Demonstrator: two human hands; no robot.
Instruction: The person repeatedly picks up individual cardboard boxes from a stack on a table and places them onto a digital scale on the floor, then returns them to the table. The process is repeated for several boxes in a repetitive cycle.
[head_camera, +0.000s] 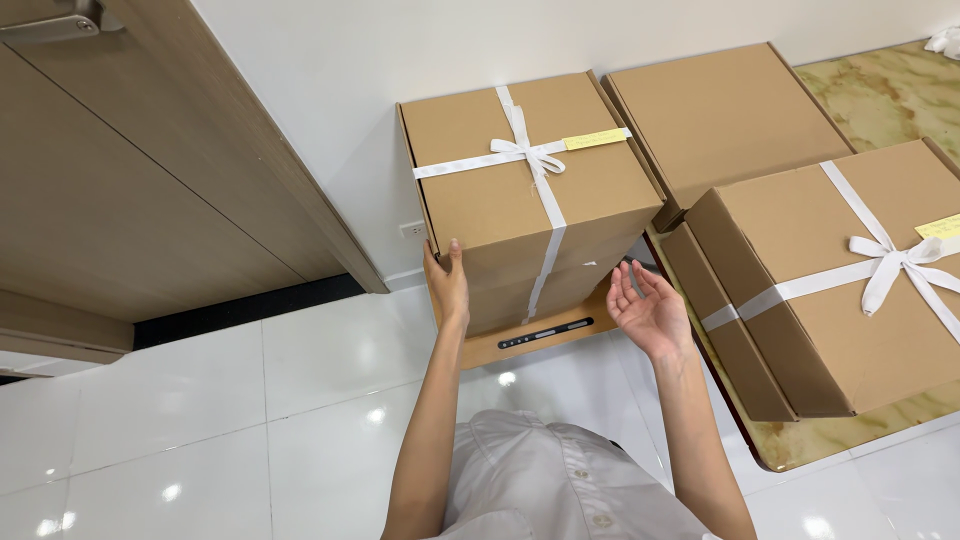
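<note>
Ribboned cardboard box (525, 190): on a small wooden table (540, 335) by the wall. Left hand (447, 280) flat against its front-left corner, fingers together. Right hand (648, 310) just beside, palm up, fingers apart, empty.

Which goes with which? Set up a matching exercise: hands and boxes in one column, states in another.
1. left hand
2. right hand
3. ribboned box by the wall
4. plain box

a. open palm, touching nothing
b. no ribbon, lying flat
c. pressed against a box's side
d. white bow and yellow note on top

Pairs: 1-c, 2-a, 3-d, 4-b
</note>
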